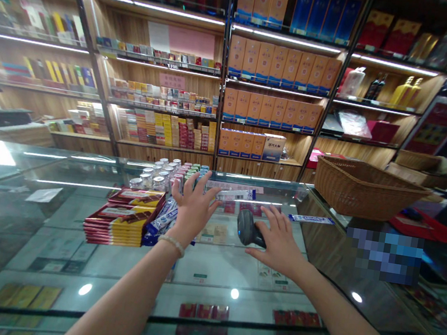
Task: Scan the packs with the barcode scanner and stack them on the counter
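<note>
My left hand [193, 208], with a beaded bracelet at the wrist, is over the glass counter with its fingers spread. Just beyond its fingertips lies a long blue-and-white snack wrapper [238, 195]; whether they touch, I cannot tell. A black barcode scanner [245, 227] with a small blue light rests on the glass. My right hand [282, 244] is at the scanner's handle, thumb and fingers apart around it and not closed. Left of my hands are a stack of red-and-yellow chocolate packs [124, 220] and a heap of blue-and-white wrapped bars [165, 216].
Clear lidded jars [158, 181] and small pink and green packs stand behind the left hand. Another blue-and-white bar [311, 219] lies near a wicker basket [367, 187] at the right. Shelves of orange boxes [280, 63] and cigarette packs line the wall.
</note>
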A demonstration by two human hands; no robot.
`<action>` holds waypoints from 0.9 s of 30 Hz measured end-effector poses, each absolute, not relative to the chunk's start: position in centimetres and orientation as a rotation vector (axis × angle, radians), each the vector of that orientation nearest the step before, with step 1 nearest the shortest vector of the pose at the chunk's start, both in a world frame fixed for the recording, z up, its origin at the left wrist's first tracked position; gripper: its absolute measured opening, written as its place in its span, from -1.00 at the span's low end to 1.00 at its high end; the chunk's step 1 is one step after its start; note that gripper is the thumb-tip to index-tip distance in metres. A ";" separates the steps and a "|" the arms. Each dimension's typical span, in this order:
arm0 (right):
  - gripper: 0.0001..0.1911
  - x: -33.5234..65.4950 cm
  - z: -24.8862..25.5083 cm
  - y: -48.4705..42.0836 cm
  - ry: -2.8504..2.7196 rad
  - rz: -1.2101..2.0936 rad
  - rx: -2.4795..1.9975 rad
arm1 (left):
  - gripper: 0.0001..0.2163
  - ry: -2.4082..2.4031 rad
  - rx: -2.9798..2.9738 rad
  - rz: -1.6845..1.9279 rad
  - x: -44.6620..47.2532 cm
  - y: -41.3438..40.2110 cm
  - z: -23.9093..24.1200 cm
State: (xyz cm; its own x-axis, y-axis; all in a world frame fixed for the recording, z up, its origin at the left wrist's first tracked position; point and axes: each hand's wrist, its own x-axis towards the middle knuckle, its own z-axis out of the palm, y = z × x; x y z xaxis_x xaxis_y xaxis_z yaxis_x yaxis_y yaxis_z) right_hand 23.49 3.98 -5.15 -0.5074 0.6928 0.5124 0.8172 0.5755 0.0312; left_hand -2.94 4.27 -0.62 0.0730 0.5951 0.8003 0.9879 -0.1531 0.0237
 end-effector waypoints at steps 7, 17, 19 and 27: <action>-0.33 23.5 -4.8 4.3 -2.327 -0.436 -1.227 | -0.79 -1.543 -1.809 -0.926 -2.9 4.4 -0.6; -0.62 24.3 0.0 8.5 -2.016 -0.597 -1.032 | -0.80 -1.494 -1.845 -0.938 -2.2 4.2 -0.6; -0.62 24.0 -0.5 8.8 -1.997 -0.621 -1.015 | -0.80 -1.488 -1.859 -0.927 -1.9 4.0 -0.5; -0.67 23.5 -2.5 8.0 -2.034 -0.686 -1.013 | -0.79 -1.470 -1.918 -0.912 -0.8 3.0 0.2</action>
